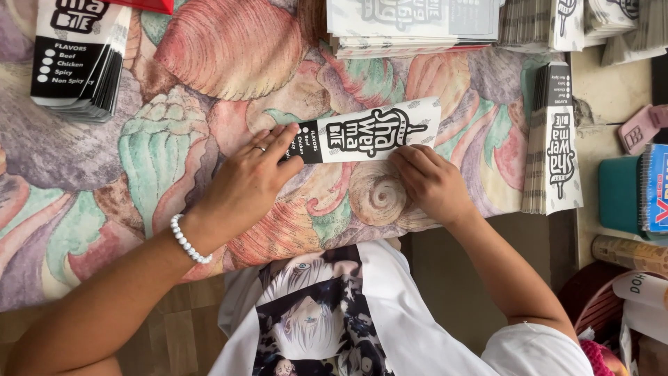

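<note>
A long white paper sleeve with black print (pixel 369 131) lies flat and slightly tilted on a cloth patterned with large seashells (pixel 229 63). My left hand (pixel 254 177), wearing a ring and a white bead bracelet, presses its fingers on the sleeve's black left end. On the sleeve's lower edge near the middle, the fingertips of my right hand (pixel 431 182) press down. Neither hand lifts the sleeve.
Stacks of the same printed sleeves sit at the top left (pixel 76 59), top centre (pixel 410 24), top right (pixel 557 21) and right (pixel 553 143). A teal box (pixel 618 195), a pink object (pixel 643 125) and a spiral notebook (pixel 654 188) are at the far right.
</note>
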